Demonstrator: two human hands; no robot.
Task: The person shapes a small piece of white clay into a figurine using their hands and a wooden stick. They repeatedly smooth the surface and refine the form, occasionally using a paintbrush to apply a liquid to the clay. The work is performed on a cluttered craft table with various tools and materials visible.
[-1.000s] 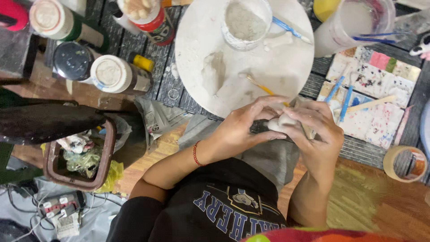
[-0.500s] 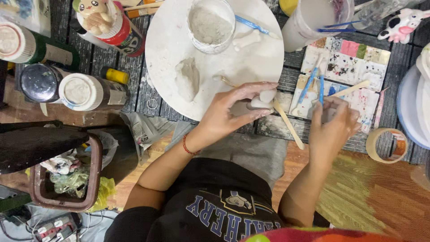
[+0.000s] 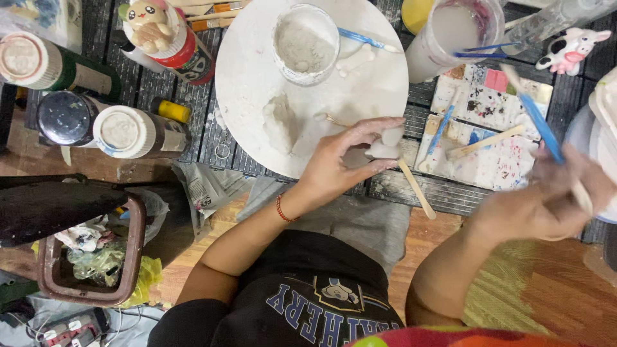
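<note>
Just at the near rim of the round white board (image 3: 250, 83), a small pale clay piece (image 3: 384, 145) is held in the left hand (image 3: 340, 160), its grip closed on the lump between thumb and fingertips, over the edge where board meets the dark slatted desk (image 3: 128, 71). Off to the right, the right hand (image 3: 546, 202) is blurred; its grip seems to be clenched around a blue-handled brush (image 3: 536, 122), though the blur leaves this uncertain. Between the two hands some open room is left, crossed only by a flat wooden stick (image 3: 416, 188) and a paint-spattered palette (image 3: 488, 128). On the board a rough grey clay lump (image 3: 279, 123) and a chalky, powder-filled tub (image 3: 305, 44) are seen. Along the far-left edge, round-lidded jars (image 3: 122, 132) are crowded, one red-labelled bottle (image 3: 173, 45) topped by a cartoon figure. A cloudy water cup (image 3: 450, 35) is placed behind the palette.
</note>
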